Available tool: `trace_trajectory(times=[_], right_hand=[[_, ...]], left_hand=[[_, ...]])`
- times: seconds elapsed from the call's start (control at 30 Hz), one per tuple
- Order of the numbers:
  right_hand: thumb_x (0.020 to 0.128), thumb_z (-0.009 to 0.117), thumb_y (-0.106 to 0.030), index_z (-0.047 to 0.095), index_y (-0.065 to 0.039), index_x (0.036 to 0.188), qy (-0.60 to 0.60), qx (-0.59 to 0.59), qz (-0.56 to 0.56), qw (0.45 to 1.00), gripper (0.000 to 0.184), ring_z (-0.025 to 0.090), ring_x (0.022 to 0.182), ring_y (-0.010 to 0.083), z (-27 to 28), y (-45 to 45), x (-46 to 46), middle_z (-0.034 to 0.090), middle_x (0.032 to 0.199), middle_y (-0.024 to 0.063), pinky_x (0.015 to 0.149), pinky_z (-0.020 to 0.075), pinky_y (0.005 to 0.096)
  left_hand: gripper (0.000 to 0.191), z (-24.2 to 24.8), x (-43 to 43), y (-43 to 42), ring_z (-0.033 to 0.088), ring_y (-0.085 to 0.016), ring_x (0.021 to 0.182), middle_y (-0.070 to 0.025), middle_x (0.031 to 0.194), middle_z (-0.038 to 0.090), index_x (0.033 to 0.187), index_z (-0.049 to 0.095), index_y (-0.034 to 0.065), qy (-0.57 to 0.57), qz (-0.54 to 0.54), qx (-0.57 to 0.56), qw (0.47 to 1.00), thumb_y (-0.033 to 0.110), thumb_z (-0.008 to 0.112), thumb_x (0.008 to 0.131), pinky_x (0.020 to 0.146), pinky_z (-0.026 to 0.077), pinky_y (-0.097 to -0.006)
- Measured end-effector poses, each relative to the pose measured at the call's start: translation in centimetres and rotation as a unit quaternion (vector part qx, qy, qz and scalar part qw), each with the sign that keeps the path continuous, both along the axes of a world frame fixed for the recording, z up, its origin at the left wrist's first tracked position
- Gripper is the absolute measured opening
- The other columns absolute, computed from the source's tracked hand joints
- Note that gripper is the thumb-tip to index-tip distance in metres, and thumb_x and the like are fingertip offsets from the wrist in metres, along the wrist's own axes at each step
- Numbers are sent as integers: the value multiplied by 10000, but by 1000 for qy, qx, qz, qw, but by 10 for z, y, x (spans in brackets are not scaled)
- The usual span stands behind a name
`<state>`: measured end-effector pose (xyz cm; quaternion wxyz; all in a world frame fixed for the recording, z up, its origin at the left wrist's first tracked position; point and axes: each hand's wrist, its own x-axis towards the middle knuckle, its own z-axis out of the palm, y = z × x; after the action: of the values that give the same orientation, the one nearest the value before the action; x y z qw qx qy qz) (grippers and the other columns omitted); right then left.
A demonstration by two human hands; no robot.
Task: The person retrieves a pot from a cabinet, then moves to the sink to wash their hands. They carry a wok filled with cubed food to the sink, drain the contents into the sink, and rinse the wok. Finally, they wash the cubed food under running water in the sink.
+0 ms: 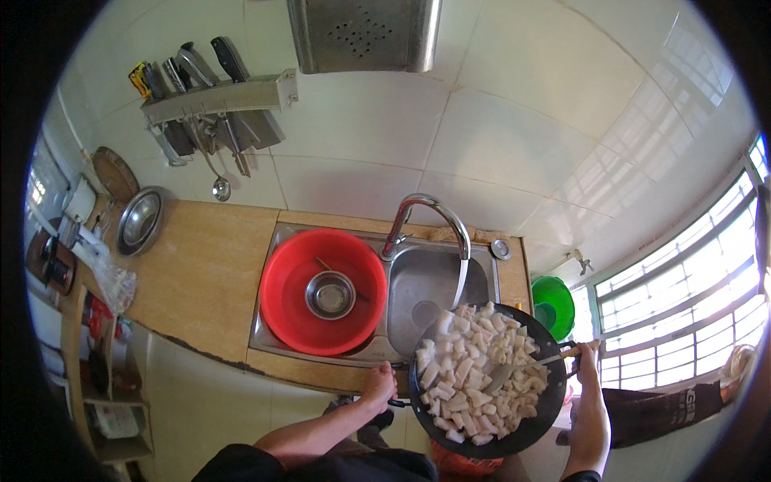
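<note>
A black wok (551, 413) full of pale diced chunks (464, 385), apparently pork fat, is held up at the front right edge of the sink. My left hand (380, 387) is closed around its left loop handle. On the far side, my right hand (586, 363) grips the right handle together with the wooden end of a spatula (501, 376), whose metal blade rests among the chunks. From the curved chrome faucet (443, 211) a stream of water (461, 283) runs down towards the wok's back edge. Below the spout lies the steel sink basin (415, 280), partly hidden by the wok.
A red plastic basin (280, 301) with a small steel bowl (331, 295) inside sits over the left sink. Steel bowls (140, 220) stand on the left counter (199, 265). A knife rack (217, 96) hangs on the wall. A green bucket (563, 301) is beyond the counter's right end.
</note>
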<state>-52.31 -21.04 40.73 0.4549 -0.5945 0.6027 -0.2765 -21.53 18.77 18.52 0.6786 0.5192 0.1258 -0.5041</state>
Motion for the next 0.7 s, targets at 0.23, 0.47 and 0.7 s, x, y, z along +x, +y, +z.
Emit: trace_trajectory(times=[0.23, 0.47, 0.7], right_hand=[[871, 625, -290, 507, -94, 731, -27, -31, 2, 999, 267, 421, 349, 120, -25, -35, -45, 440, 511, 5, 318, 323, 288], [882, 630, -320, 527, -109, 806, -43, -23, 13, 999, 247, 395, 367, 96, -31, -23, -18, 424, 534, -26, 340, 306, 256], [908, 617, -320, 533, -123, 940, -28, 41, 0, 999, 216, 386, 391, 72, -38, -32, -62, 455, 593, -25, 342, 302, 244]], left_hand=[[397, 0, -2, -5, 422, -147, 409, -4, 580, 445, 893, 487, 110, 14, -14, -36, 999, 464, 420, 1060, 352, 375, -322], [362, -8, 12, 10, 497, -189, 445, -41, 605, 490, 952, 495, 97, 75, -25, -43, 996, 429, 410, 1070, 434, 486, -397], [387, -16, 15, 12, 628, -271, 541, -84, 649, 560, 997, 500, 71, 93, -98, -73, 988, 442, 414, 1066, 513, 558, -450]])
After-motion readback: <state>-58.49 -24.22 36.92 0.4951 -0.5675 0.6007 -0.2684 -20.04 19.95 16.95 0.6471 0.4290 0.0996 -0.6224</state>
